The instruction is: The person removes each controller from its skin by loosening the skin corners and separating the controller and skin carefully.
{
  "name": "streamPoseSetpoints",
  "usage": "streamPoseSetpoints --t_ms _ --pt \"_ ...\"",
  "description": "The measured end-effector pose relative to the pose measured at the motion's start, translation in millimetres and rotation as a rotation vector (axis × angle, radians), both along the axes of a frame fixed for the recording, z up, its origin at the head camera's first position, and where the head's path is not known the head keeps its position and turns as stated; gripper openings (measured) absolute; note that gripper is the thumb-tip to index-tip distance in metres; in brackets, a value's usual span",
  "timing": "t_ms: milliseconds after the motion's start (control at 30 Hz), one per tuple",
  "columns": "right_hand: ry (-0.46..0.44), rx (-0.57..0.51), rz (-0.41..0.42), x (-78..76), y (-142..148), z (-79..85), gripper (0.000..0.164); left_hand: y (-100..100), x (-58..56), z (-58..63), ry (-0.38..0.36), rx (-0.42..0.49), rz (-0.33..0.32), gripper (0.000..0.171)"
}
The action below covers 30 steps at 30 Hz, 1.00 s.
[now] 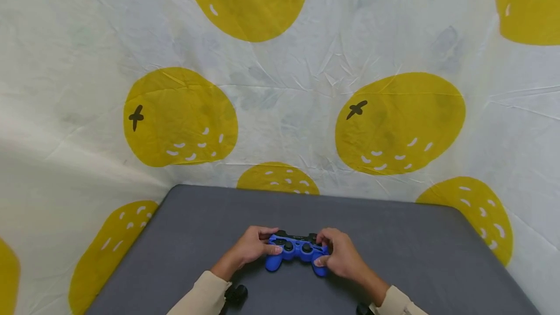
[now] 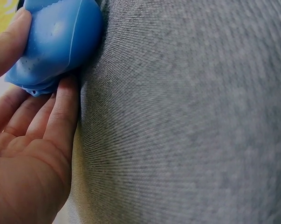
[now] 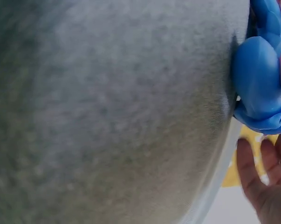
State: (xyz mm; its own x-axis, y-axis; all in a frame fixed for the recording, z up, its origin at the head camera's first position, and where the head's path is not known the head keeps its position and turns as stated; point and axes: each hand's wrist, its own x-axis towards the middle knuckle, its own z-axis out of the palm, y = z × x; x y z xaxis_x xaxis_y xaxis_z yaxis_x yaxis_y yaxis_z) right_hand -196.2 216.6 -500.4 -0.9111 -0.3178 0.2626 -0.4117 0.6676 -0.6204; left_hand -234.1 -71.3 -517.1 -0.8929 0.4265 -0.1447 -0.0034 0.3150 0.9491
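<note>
A black game controller [image 1: 297, 238] wears a blue rubbery cover [image 1: 298, 248], low in the middle of the head view. The black upper edge shows above the cover. My left hand [image 1: 250, 248] grips the left end, thumb on the front. In the left wrist view, its fingers lie beneath the loose blue edge of the cover [image 2: 61, 37]. My right hand [image 1: 343, 255] holds the right end, its thumb on the right handle and index finger at the top corner. The right wrist view shows other fingers [image 3: 250, 163] apart from the cover.
A dark grey cloth-covered table [image 1: 210, 213] lies under the controller. Behind and beside it hangs a white curtain [image 1: 280, 125] printed with big yellow fruit. Black straps with small devices [image 1: 236, 295] sit at both wrists, near the beige sleeves [image 1: 201, 295].
</note>
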Motion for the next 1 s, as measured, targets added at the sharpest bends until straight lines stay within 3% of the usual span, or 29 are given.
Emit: streamPoseSetpoints --t_ms 100,267,467,567,700,833,1000 --pt "-0.054 -0.044 0.000 -0.1 0.9 3.1 0.036 1.0 0.6 -0.2 -0.004 0.002 0.001 0.062" --pt "-0.254 -0.196 -0.007 -3.8 -7.7 13.7 0.016 2.9 -0.4 -1.7 -0.002 0.009 0.005 0.063" --pt "-0.461 -0.286 -0.087 -11.4 -26.4 23.9 0.013 4.0 -1.4 -3.5 0.012 0.037 0.009 0.063" --pt "-0.520 -0.290 -0.124 -13.8 -31.8 26.5 0.014 4.0 -1.4 -3.6 0.011 0.045 0.012 0.062" --pt "-0.507 -0.275 -0.154 -14.6 -39.0 27.2 0.017 3.6 -1.4 -2.7 0.014 0.026 0.016 0.062" --pt "-0.440 -0.250 -0.201 -14.1 -48.4 24.6 0.030 3.1 -1.2 -1.6 0.016 0.011 0.013 0.061" --pt "-0.361 -0.244 -0.278 -10.5 -55.2 25.8 0.032 3.7 0.3 0.6 0.024 0.003 0.015 0.060"
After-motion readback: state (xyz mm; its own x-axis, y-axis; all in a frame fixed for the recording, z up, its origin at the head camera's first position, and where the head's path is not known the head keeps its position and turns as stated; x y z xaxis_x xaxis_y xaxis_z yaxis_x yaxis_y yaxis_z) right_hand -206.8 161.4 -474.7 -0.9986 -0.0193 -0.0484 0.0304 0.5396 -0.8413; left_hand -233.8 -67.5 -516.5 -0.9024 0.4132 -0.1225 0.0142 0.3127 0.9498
